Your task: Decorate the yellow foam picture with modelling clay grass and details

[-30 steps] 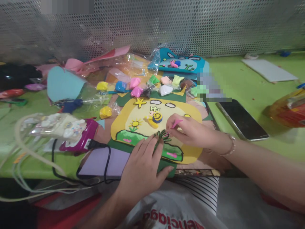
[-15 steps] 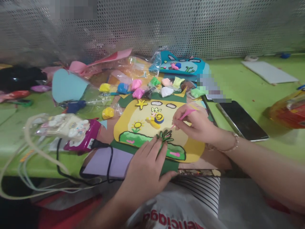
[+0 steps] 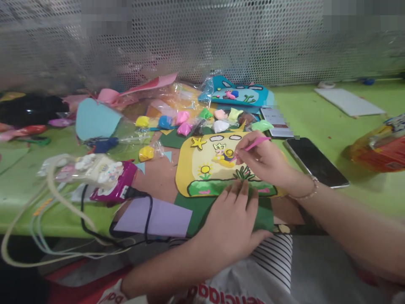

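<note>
A yellow picture card (image 3: 184,169) lies in front of me, with a star, clouds, a sun, grass and a small clay snail (image 3: 228,155) on it. My right hand (image 3: 264,158) pinches a thin pink modelling tool (image 3: 257,142), its lower end close to the snail's blue and yellow shell. Fingers stretched out, my left hand (image 3: 232,215) rests flat on the card's lower edge, the fingertips just below the dark green grass tuft (image 3: 243,172). Whether the tool's tip touches the shell is hard to tell.
Several bagged clay lumps (image 3: 184,128) lie behind the card. A phone (image 3: 316,162) and an orange-red packet (image 3: 379,147) are at the right. On the left sit a purple-cased device (image 3: 117,181) with cables and a light blue paper piece (image 3: 96,119). A blue card (image 3: 268,95) leans behind.
The yellow card has shifted right and slightly away, turning a little. My left hand has moved right with it. The tool's tip is now near the snail's shell instead of the grass.
</note>
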The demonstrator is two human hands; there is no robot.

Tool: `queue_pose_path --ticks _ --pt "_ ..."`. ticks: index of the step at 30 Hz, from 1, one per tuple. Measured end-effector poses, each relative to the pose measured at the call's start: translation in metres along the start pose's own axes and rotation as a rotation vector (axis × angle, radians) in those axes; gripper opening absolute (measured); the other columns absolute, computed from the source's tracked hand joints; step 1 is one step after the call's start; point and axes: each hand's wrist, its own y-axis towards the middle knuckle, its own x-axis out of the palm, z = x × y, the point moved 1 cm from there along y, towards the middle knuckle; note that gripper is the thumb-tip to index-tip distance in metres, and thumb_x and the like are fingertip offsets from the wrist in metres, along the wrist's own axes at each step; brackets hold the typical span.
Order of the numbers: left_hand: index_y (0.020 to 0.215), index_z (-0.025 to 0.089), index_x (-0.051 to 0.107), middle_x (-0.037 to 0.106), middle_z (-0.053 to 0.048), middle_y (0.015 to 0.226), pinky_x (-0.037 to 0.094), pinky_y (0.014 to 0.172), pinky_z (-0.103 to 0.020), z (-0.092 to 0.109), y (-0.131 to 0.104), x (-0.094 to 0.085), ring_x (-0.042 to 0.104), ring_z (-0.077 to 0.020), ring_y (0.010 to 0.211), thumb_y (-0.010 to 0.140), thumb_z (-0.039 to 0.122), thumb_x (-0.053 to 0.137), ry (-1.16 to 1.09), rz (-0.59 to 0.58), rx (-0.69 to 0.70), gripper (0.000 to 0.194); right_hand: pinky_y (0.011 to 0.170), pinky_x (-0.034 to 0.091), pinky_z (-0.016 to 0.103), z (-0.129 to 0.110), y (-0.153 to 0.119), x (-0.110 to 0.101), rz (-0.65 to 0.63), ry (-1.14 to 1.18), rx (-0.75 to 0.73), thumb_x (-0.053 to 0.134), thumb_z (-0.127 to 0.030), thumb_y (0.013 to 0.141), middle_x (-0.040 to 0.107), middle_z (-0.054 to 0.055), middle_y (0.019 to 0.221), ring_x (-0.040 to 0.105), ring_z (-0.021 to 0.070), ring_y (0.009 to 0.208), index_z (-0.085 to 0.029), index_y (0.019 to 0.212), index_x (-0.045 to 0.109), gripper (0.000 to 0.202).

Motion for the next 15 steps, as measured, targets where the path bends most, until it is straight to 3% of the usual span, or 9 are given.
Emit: queue_pose_path --ticks 4,7,10,15 --pt "0.127 0.007 0.051 0.055 -0.020 0.132 0.038 0.104 -0.049 -0.021 -0.004 -0.017 0.048 -0.0332 0.125 0.089 0.059 0.043 0.021 0.053 -0.067 0.065 0.057 0.053 0.027 0.008 0.002 -0.011 0.119 0.113 0.033 0.047 -0.009 0.087 0.053 -0.001 0.080 0.059 0.0101 0.061 -0.024 0.091 0.040 0.017" --pt "0.132 0.002 0.046 0.049 -0.022 0.138 0.040 0.103 -0.050 -0.044 -0.010 -0.022 0.047 -0.0344 0.126 0.092 0.055 0.039 0.098 0.082 -0.165 0.067 0.058 0.053 0.028 0.014 0.005 -0.015 0.175 0.141 0.053 0.046 -0.009 0.087 0.051 -0.002 0.079 0.059 0.0090 0.061 -0.024 0.090 0.039 0.017" --pt "0.136 0.004 0.043 0.046 -0.020 0.141 0.039 0.105 -0.050 -0.060 -0.015 -0.020 0.044 -0.0323 0.130 0.093 0.051 0.039 0.148 0.060 -0.197 0.064 0.060 0.053 0.028 0.020 0.008 -0.012 0.157 0.142 0.089 0.049 -0.012 0.087 0.051 -0.003 0.078 0.061 0.0095 0.063 -0.023 0.088 0.039 0.015" --pt "0.135 0.008 0.046 0.047 -0.015 0.142 0.038 0.107 -0.050 -0.066 -0.018 -0.021 0.043 -0.0307 0.132 0.094 0.051 0.037 0.142 -0.050 -0.174 0.060 0.065 0.055 0.030 0.028 0.007 -0.003 0.077 0.139 0.151 0.051 -0.018 0.088 0.055 0.000 0.080 0.064 0.0123 0.072 -0.022 0.088 0.041 0.011"
